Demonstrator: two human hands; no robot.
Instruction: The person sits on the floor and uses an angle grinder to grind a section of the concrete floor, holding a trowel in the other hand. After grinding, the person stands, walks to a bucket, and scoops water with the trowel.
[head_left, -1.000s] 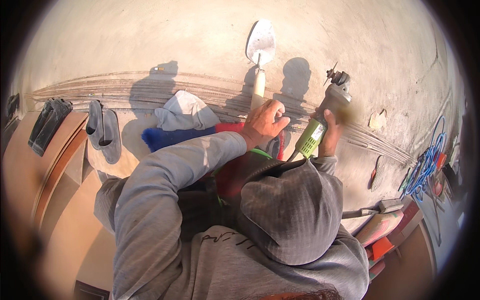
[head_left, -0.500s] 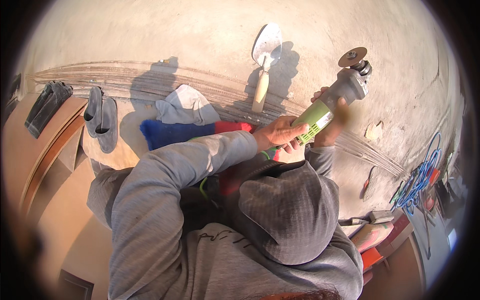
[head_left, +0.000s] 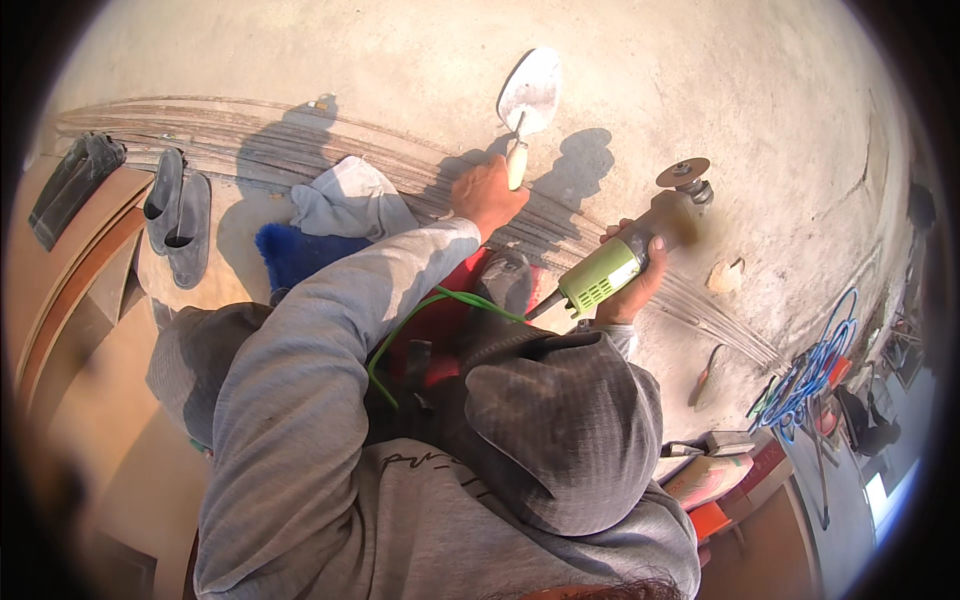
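My left hand [head_left: 488, 197] is closed round the lower part of the wooden handle of a trowel [head_left: 530, 88]. The trowel's pale rounded blade points away from me, above the concrete floor. My right hand [head_left: 642, 283] grips a green and grey angle grinder [head_left: 608, 268] by its body. The grinder tilts up to the right, with its thin brown disc [head_left: 683, 172] at the far end. A green cord [head_left: 470, 298] loops near its back end, over my lap. Some of the right hand's fingers are hidden behind the grinder.
Thin metal rods [head_left: 400, 160] lie across the floor beyond me. A white cloth [head_left: 355, 198] rests by a blue fluffy mat [head_left: 300, 255]. Dark slippers [head_left: 185, 230] and boards [head_left: 75, 270] are at left. A blue cable coil [head_left: 815, 365] lies at right.
My left hand has let go of the grinder and moved left and away to take the trowel's handle. The grinder, now in my right hand alone, has come slightly lower.
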